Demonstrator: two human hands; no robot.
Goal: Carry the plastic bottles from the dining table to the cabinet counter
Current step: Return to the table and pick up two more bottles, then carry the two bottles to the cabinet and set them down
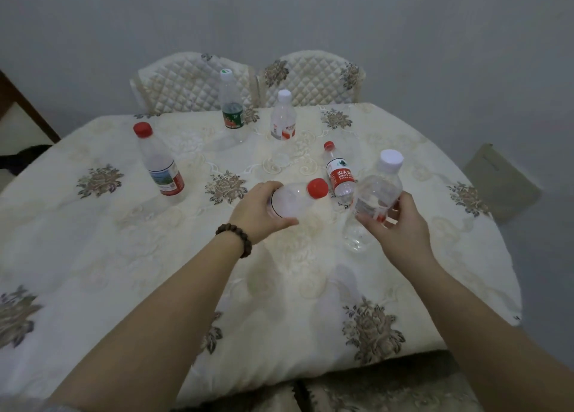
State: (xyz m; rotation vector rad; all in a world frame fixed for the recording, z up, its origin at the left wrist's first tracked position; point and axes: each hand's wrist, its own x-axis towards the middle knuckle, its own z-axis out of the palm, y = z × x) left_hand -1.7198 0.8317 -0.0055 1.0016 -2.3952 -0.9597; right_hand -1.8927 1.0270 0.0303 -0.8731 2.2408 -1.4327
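The left hand point(257, 210) grips a clear red-capped bottle point(295, 199), with the fingers curled round its lower body and the thumb under it; the bottle is tilted, its cap pointing to the right and a little up, and it is held above the tablecloth. On the left wrist there is a bracelet of dark beads point(235, 238). The right hand point(394, 225) grips a clear white-capped bottle point(379, 191) round its lower part, the fingers closed on it; this bottle leans to the right and is also off the table.

Between the two held bottles, a little behind them, a small bottle with a red label point(340, 175) and a red cap stands on the dining table point(93, 256); it is just beside the white-capped bottle. Further to the left stands a bottle with a red cap and a blue-and-red label point(160, 163), well apart from the hands. Near the far edge stand two more: a tall bottle with a green label point(231, 101) and, to its right, a bottle with a white cap and a pink-and-white label point(282, 116).

The table is covered with a cream tablecloth with flower patterns; behind it are two quilted chair backs point(192, 84), side by side.
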